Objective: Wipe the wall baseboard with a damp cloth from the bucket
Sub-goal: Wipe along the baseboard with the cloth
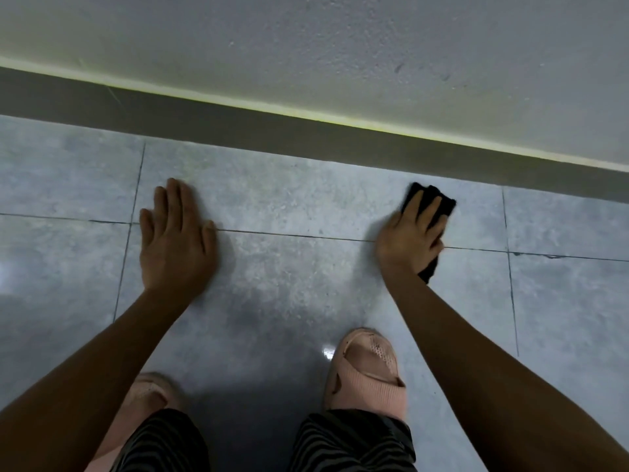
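Two hands are out in front of us, both short of the baseboard [306, 137], the dark grey band that runs along the foot of the wall [340, 46]. Our right hand [410, 238] is closed around the cloth [429, 201], a small black rag; its fingers [432, 207] lie over the top of it, and dark fabric shows past the fingertips on the baseboard side and again below the heel of the hand. The cloth is near the baseboard but not touching it, with a strip of grey floor tile [289, 199] between them. Our left hand [178, 240] is empty, fingers spread flat, also on the floor side of the baseboard and well apart from the right hand along it. We cannot tell whether it rests on the tile or hangs just above. No bucket shows here.

We judge the cloth to be light, soft and limp, so it will fold to the band's face and top edge if we keep it bunched under the fingers with a pad of fabric leading. Held loosely, a damp rag may slip or trail on the tile; a firm palm grip with the fingers pressing should suit it. Our two pink slippers [367, 369] stand further back from the baseboard.
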